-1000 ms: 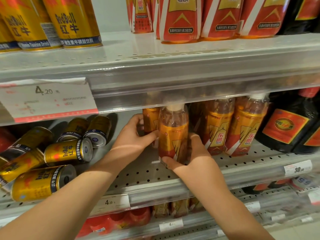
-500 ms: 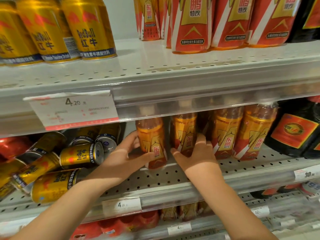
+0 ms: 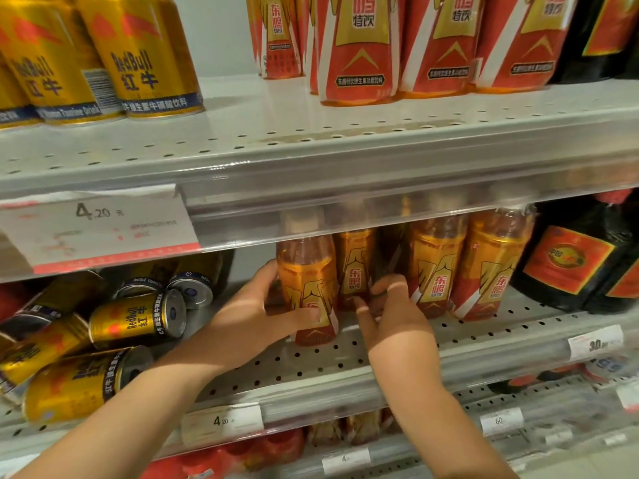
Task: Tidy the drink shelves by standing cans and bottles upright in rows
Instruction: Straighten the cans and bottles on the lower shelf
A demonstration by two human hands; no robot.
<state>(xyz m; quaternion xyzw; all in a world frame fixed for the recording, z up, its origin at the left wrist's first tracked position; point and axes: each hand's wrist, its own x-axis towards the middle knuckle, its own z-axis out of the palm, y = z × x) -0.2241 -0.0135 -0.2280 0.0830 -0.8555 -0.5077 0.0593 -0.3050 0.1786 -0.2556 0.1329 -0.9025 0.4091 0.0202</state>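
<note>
Hands at the middle shelf [image 3: 311, 369], both reaching in beneath the upper shelf [image 3: 311, 133]. My left hand [image 3: 249, 316] grips an amber bottle [image 3: 307, 271] with a gold and red label: thumb across the lower front, fingers round the far side. This bottle stands upright on the perforated shelf, nearer the front edge than its neighbours. My right hand [image 3: 394, 319] holds the second bottle [image 3: 356, 264], just beside the first: thumb against its lower front, fingers curled at its right flank, in the gap before the next one. To the right of my right hand, two more bottles of the same kind [image 3: 435, 267] stand upright side by side; beyond them stand dark bottles [image 3: 570, 257] with red labels. To the left of my left hand, fallen cans [image 3: 138, 318] in gold lie on their sides in a loose heap. Above both hands, on the upper shelf, upright cans [image 3: 145, 57] stand at the left and red-labelled bottles [image 3: 356, 46] at the right. A price tag [image 3: 96, 229] hangs from that shelf's edge, above the fallen cans.
</note>
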